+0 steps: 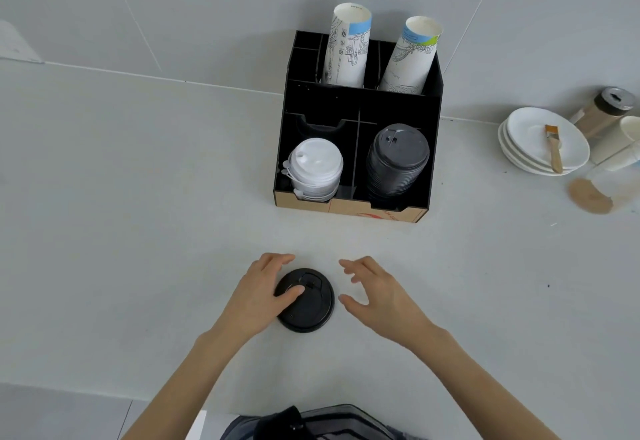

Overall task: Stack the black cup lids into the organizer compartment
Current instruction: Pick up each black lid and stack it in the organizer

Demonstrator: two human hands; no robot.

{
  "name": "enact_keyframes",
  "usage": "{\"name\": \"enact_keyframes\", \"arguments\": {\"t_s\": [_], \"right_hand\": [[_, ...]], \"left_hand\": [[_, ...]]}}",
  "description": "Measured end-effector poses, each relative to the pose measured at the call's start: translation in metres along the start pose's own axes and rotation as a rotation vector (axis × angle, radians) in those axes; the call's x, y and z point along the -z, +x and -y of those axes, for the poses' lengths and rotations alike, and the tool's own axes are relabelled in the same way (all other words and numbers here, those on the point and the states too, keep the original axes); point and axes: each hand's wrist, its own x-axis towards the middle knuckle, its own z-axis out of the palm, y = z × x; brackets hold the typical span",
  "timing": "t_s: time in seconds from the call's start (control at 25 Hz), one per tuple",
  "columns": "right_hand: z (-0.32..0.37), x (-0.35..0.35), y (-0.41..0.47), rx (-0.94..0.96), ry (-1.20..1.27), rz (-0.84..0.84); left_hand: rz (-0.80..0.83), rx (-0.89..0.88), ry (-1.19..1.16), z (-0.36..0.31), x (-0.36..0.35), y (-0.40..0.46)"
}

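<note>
One black cup lid [310, 304] lies flat on the white counter near me. My left hand [259, 295] rests on its left side, thumb on top of the lid and fingers curled round the far edge. My right hand [375, 295] hovers just right of the lid with fingers spread, holding nothing and not touching it. Behind them stands the black organizer [360, 100]. Its front right compartment holds a tall stack of black lids [396, 159]. The front left compartment holds a stack of white lids [315, 169].
Two sleeves of paper cups [348, 46] lean in the organizer's rear slots. At the right stand stacked white saucers [530, 138] with a brush [554, 146], a lidded jar [604, 110] and a brown powder spill [588, 195]. The counter's front edge runs near my body.
</note>
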Motion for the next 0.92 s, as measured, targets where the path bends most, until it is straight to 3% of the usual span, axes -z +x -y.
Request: {"name": "enact_keyframes", "arguments": {"t_s": [0.4,0.64,0.92], "right_hand": [[0.012,-0.024,-0.005,-0.096,0.057,0.106],[0.017,-0.031,0.001,-0.136,0.102,0.047],[0.015,-0.033,0.006,-0.219,0.183,-0.103]], "left_hand": [[0.033,0.023,-0.022,0.009,-0.008,-0.01],[0.008,0.089,-0.089,0.011,-0.014,-0.014],[0.077,0.008,-0.129,0.008,-0.016,-0.018]]}}
